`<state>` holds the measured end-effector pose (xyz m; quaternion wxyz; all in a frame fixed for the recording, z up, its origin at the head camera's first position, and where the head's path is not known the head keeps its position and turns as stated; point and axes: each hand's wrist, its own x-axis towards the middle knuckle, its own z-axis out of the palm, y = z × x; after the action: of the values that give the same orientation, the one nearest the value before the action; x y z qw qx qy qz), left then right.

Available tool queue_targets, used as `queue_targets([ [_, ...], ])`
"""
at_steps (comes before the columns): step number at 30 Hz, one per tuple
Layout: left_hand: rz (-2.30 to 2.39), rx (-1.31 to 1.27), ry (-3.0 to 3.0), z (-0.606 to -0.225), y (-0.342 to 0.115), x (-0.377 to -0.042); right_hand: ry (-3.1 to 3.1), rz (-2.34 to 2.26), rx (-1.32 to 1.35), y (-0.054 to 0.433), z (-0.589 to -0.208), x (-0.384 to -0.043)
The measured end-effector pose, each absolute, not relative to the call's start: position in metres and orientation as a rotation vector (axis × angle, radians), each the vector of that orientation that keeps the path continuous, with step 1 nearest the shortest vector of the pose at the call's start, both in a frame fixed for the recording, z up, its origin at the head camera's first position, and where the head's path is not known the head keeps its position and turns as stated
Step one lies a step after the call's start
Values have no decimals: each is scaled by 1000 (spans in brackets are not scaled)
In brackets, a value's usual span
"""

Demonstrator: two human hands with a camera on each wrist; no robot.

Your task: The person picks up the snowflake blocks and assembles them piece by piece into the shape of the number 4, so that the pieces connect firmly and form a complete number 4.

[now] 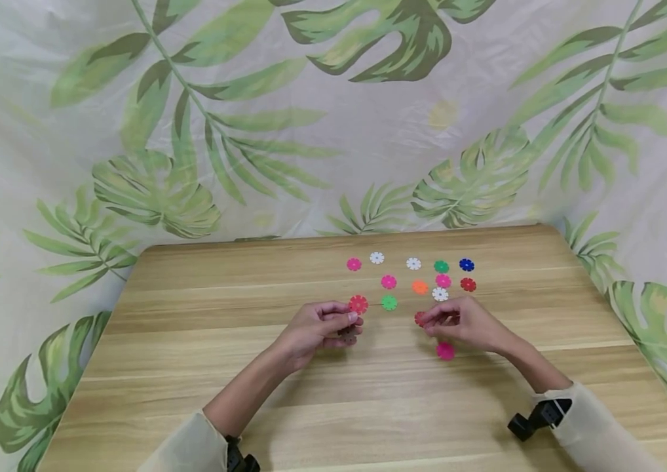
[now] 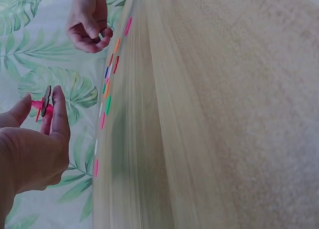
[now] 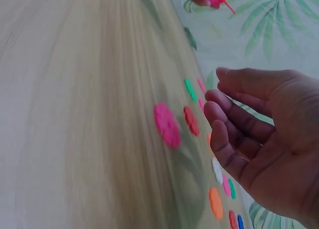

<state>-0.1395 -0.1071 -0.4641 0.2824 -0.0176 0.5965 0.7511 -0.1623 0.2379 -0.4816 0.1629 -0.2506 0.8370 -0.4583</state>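
Note:
My left hand [image 1: 318, 331] pinches several notched, flower-shaped plastic discs joined together. A red disc [image 1: 358, 304] stands up at the top of the piece, and a dark brown disc [image 1: 347, 337] shows lower down, partly behind the fingers. In the left wrist view the dark disc [image 2: 46, 100] sits edge-on between thumb and fingers. Over the table, my right hand [image 1: 466, 321] is loosely curled with nothing in its fingers. Its fingertips overlap a red disc [image 1: 419, 319] in the head view; the right wrist view shows that red disc [image 3: 191, 120] lying on the wood. Nearby lies a magenta disc [image 1: 445, 351].
More loose discs lie flat toward the table's far side, among them a light green disc [image 1: 389, 302], an orange disc [image 1: 420, 287], a white disc [image 1: 440, 294] and a blue disc [image 1: 466, 265]. A leaf-patterned curtain [image 1: 286, 151] hangs behind the wooden table [image 1: 192, 354].

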Motion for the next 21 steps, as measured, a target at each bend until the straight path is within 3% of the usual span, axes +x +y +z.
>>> queue_targets([
  [21,1962,-6,1622,-466,-107,-143,2496,-928,-905,269,-496,-157],
])
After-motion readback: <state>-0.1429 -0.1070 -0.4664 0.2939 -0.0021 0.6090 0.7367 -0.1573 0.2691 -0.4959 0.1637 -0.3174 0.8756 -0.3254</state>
